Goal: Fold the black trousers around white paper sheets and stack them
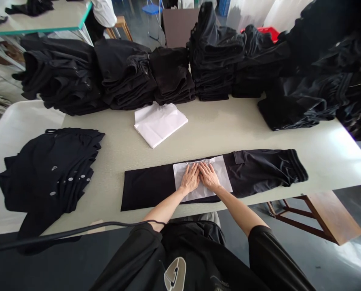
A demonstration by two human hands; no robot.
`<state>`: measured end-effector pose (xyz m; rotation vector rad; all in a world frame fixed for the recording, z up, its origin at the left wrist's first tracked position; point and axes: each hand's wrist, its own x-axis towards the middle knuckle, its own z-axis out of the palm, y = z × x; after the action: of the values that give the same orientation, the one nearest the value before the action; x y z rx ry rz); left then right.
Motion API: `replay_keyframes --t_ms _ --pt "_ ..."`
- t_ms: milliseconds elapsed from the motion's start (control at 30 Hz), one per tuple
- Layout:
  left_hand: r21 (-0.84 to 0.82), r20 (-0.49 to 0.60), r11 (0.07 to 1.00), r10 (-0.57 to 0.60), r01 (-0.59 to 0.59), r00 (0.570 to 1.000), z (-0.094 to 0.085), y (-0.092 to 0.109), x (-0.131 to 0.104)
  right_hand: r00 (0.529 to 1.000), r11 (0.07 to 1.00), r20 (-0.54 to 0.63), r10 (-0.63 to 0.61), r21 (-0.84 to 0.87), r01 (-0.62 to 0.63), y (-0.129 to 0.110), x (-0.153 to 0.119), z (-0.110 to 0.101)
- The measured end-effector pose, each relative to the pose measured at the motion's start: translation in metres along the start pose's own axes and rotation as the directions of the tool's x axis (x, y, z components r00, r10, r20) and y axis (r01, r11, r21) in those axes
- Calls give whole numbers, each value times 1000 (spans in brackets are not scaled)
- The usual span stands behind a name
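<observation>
Black T-shirt (146,258) at six o'clock; left hand (190,178) and right hand (210,178), fingers (195,168) slightly spread, rest on white tissue paper (225,178) across cargo trousers (253,173).

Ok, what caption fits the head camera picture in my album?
Left hand and right hand lie flat on a rectangular white paper sheet over folded black fabric trousers on a pale table.

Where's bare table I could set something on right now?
Bare table shows between the paper stack and right-hand clothes pile, right of the trousers, and between the trousers and left-hand clothes pile. It's crowded along the back, with folded clothes, and front middle, where the left hand and right hand rest on a sheet over the trousers.
</observation>
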<state>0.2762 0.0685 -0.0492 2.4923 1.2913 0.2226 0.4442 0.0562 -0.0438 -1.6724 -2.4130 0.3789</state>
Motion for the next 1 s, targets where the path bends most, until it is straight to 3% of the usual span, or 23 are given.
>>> replay_keyframes --t_ms 200,300,400,500,667,767,867,933,1000 --pt "73 -38 985 -152 155 988 -13 -26 -21 996 995 -55 72 -66 -76 24 -7 -3" --pt "80 -63 965 -244 249 968 -27 -61 -50 990 988 -80 119 -90 -126 41 -15 -6" --pt "102 -128 903 -403 417 906 -44 -107 -91 969 968 -124 212 -108 -225 54 -24 -9" --pt "99 -236 770 -597 630 767 -62 -148 -140 946 947 -156 284 -112 -302 60 -29 -10" --pt "-17 -353 464 -832 886 429 -86 -179 -205 943 948 -155 293 -80 -307 59 -28 -11" --pt "-125 -256 335 -921 934 296 -99 -182 -216 941 954 -183 286 -44 -298 54 -27 -15" --pt "-307 -9 213 -975 927 221 -116 -182 -213 924 958 -262 279 14 -285 46 -26 -25" --pt "-441 176 146 -953 886 245 -131 -182 -208 899 958 -334 285 77 -275 38 -27 -33" --pt "-546 287 137 -896 827 338 -149 -180 -203 871 951 -385 304 177 -253 31 -31 -42"
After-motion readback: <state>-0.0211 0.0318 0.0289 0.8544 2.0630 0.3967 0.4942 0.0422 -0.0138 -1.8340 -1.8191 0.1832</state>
